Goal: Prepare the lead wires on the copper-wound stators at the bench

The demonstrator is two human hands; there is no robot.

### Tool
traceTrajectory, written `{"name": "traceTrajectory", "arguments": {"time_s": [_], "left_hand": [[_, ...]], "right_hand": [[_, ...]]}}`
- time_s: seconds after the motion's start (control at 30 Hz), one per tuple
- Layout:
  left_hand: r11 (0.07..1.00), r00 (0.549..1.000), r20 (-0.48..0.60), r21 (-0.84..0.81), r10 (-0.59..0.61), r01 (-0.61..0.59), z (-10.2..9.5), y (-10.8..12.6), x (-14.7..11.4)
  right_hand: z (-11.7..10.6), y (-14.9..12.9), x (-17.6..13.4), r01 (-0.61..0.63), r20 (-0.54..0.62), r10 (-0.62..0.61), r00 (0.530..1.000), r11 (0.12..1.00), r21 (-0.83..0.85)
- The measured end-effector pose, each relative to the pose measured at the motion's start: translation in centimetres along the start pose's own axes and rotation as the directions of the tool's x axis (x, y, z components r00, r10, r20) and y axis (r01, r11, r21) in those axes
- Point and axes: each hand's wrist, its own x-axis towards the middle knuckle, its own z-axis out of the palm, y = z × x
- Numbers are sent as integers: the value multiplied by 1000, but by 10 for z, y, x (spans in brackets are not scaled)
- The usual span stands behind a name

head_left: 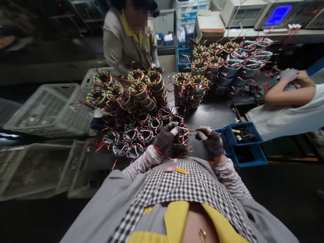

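In front of my apron stands a wire-wound motor stator (181,145), a ring with red and white leads, on top of others like it. My left hand (165,137), in a dark glove with pale fingertips, is pinched at the stator's upper left edge on its leads. To the right, my right hand (212,141), gloved the same way, pinches the end of a red lead wire (191,130) that stretches sideways from the stator. Several stators with white lacing (130,135) stand close by on the left. The exact grip inside my left fingers is partly hidden.
Stacks of stators (136,89) line the dark table (214,113). Blue bins (244,133) with small parts sit at my right. Pale plastic crates (48,108) stand left. A co-worker (130,40) is across the table; another person's hands (295,77) work at right. Test instruments (243,15) stand behind.
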Motion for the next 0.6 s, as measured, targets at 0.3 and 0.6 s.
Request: {"name": "traceTrajectory", "arguments": {"time_s": [0.3,0.6], "left_hand": [[994,997,38,91,61,-64,3,1,1],[988,992,108,129,67,-81,-1,-5,2]], "right_hand": [[-13,-12,25,-142,326,91,941,981,135],[-20,-18,25,68,309,-25,951,989,-129]]}}
